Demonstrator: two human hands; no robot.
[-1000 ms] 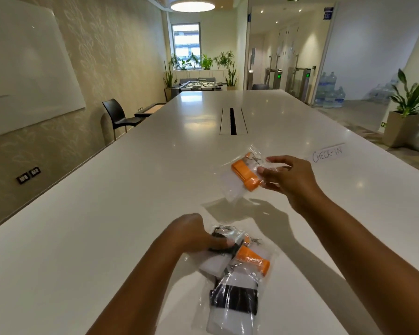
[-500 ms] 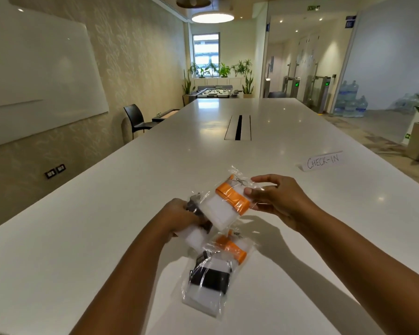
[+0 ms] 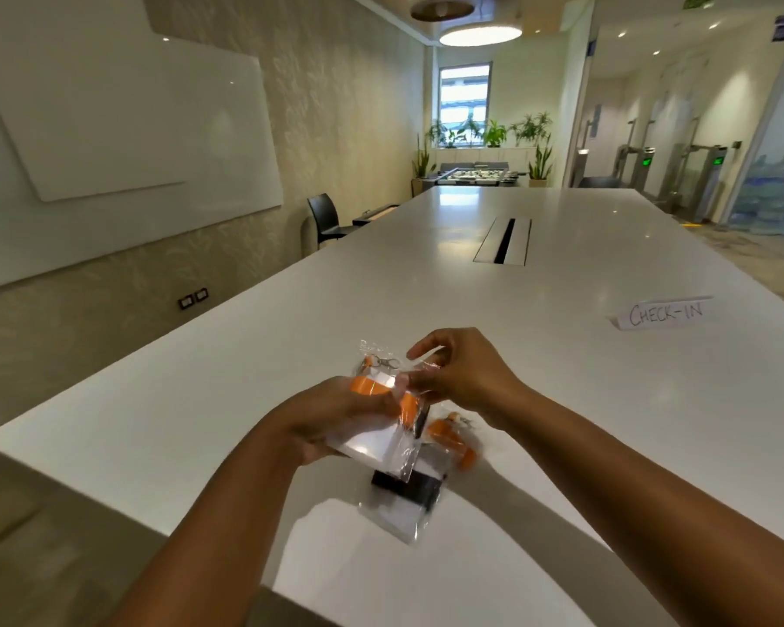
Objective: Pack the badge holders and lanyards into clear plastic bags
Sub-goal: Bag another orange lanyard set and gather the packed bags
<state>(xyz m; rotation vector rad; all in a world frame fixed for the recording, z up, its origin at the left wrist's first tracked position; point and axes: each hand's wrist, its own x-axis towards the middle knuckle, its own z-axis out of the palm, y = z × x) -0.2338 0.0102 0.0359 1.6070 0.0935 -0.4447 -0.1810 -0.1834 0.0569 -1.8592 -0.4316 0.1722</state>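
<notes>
Left hand [image 3: 331, 414] holds a clear bag [image 3: 374, 441] with orange lanyard [image 3: 366, 386] in its grip; right hand [image 3: 467, 377] seemingly pinches the bag's edge.

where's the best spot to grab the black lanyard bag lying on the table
Probably the near edge of the black-lanyard bag, pinched from the person's side: it lies flat there with only white card inside, and that end is uncovered. Its far end is screened by the held bag, and an orange-lanyard bag crowds its far right.
</notes>
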